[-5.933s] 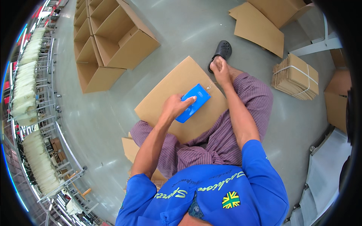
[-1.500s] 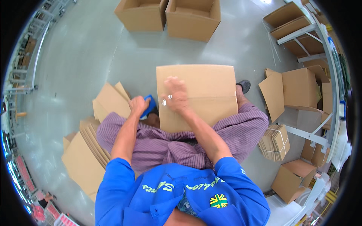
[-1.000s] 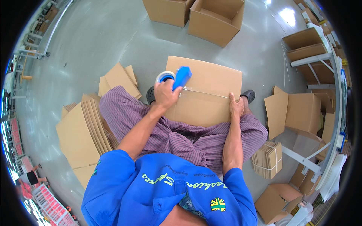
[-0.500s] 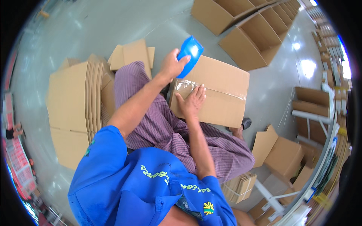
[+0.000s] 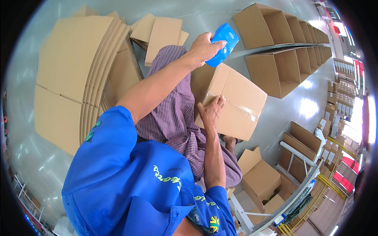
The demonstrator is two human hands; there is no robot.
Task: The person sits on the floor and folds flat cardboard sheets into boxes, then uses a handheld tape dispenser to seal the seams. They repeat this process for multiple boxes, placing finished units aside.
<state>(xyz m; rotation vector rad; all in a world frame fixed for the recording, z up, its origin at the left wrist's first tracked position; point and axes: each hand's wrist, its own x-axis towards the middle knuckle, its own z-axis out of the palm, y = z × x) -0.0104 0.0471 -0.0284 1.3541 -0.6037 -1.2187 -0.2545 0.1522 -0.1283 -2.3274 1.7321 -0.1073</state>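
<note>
A closed brown cardboard carton [image 5: 240,100] with clear tape along its top seam is in front of my knees, its left side face now showing. My right hand [image 5: 212,113] lies on its near left edge, thumb and fingers spread over the top beside the seam. Above the carton's far left corner, my left hand [image 5: 206,48] grips a blue tape dispenser [image 5: 223,44], thumb across its face. The dispenser's underside and any tape end are hidden.
Flattened cartons [image 5: 75,63] stand in a thick stack at my left, with loose cardboard pieces [image 5: 164,35] farther off. Rows of open cartons [image 5: 271,70] stretch away at far right. Nearer right are an open carton [image 5: 260,179] and a white metal frame [image 5: 299,153].
The carton has turned and tipped, exposing its left side face and moving my right hand to its edge. My left hand still holds the dispenser, and the view has shifted.
</note>
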